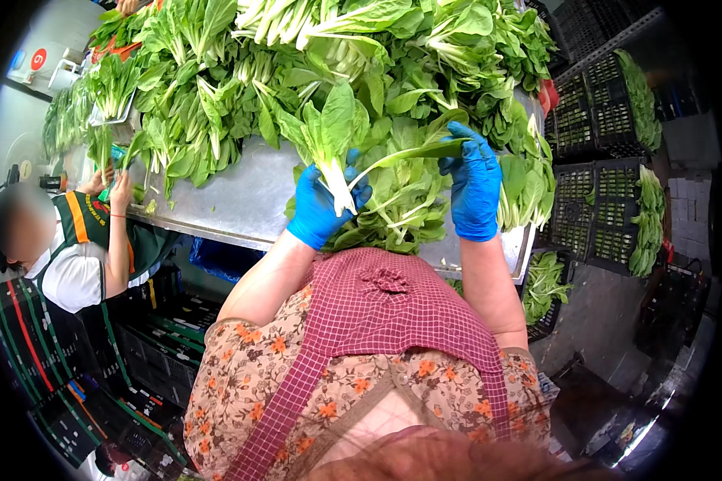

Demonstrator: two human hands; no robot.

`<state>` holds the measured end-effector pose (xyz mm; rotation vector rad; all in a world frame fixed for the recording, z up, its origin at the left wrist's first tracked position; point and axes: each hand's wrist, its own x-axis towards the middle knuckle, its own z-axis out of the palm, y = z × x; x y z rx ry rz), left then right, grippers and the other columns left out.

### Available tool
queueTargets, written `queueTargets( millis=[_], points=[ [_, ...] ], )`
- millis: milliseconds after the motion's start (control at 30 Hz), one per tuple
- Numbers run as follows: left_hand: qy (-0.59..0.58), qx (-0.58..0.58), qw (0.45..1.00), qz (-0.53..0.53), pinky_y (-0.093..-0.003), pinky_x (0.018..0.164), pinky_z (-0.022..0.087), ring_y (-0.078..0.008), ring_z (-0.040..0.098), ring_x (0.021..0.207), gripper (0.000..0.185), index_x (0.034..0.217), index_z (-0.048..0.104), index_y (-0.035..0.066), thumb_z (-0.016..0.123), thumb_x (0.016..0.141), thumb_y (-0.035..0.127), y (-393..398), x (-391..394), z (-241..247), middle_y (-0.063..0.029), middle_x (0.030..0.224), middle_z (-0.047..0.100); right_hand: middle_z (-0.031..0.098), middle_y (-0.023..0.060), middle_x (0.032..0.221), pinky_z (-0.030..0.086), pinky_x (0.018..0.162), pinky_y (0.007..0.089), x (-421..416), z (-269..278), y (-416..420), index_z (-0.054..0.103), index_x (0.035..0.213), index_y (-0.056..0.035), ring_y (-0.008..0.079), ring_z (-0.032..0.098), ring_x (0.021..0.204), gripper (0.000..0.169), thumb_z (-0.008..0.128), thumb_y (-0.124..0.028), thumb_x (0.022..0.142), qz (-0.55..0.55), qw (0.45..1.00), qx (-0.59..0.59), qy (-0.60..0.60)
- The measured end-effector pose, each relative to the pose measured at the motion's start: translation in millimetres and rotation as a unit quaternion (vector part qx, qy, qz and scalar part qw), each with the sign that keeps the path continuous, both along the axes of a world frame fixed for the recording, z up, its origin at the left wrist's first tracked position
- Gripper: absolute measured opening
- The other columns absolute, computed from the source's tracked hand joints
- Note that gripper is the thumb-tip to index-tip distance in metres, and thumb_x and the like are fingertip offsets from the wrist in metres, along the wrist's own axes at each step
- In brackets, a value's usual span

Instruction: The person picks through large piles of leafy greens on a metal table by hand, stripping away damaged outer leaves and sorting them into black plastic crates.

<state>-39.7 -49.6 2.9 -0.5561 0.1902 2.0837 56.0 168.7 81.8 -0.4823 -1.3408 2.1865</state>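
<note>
My left hand (pixel 322 204), in a blue glove, holds a head of leafy greens (pixel 335 135) by its pale stem end, leaves pointing away from me. Between the fingertips of my right hand (pixel 474 180), also blue-gloved, is the blade of a single long leaf (pixel 406 155). The leaf's pale stalk reaches back to the stem end in my left hand; whether it is still joined there I cannot tell. Under both hands lies a pile of loose leaves (pixel 400 207) at the near table edge. Farther back, a large heap of greens (pixel 253 90) covers much of the metal table (pixel 240 186).
Stacked greens (pixel 524 189) lie right of my right hand. Black crates (pixel 571 204) with greens stand beyond the table's right side. A co-worker (pixel 90 240) handles greens at the left, near a scale tray (pixel 120 117). Below the table edge hangs a blue bag (pixel 219 258).
</note>
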Motion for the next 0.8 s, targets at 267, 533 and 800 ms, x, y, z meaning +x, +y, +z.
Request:
queueTargets(
  millis=[267, 533, 800],
  points=[
    [0.039, 0.087, 0.995, -0.042, -0.0446, 0.081, 0.052, -0.0309, 0.060, 0.100, 0.067, 0.138, 0.045, 0.008, 0.056, 0.082, 0.043, 0.6, 1.0, -6.5, -0.0174, 0.129, 0.055, 0.058, 0.0094, 0.122, 0.051, 0.069, 0.0260, 0.3, -15.8, -6.7, 0.044, 0.136, -0.0045, 0.0146, 0.063, 0.085, 0.047, 0.058, -0.023, 0.096, -0.007, 0.999, -0.029, -0.036],
    [0.122, 0.017, 0.990, -0.073, -0.0401, 0.089, 0.052, -0.0333, 0.059, 0.106, 0.060, 0.138, 0.043, 0.001, 0.053, 0.086, 0.031, -2.5, 8.8, -7.0, -0.0238, 0.130, 0.054, 0.060, 0.0086, 0.116, 0.051, 0.074, 0.0260, -5.5, -31.8, -30.3, 0.050, 0.131, -0.0026, 0.0158, 0.064, 0.090, 0.041, 0.060, -0.018, 0.094, 0.113, 0.983, 0.044, -0.138],
    [0.397, -0.285, 0.872, -0.019, -0.0365, 0.094, 0.048, -0.0247, 0.059, 0.109, 0.044, 0.128, 0.054, 0.000, 0.057, 0.084, 0.003, -130.6, -22.8, -51.4, -0.0128, 0.122, 0.061, 0.067, 0.0052, 0.105, 0.050, 0.073, 0.0249, -0.9, -53.7, -16.7, 0.061, 0.119, -0.0023, 0.0124, 0.064, 0.084, 0.030, 0.062, -0.017, 0.093, 0.224, 0.959, 0.053, -0.165]
  ],
)
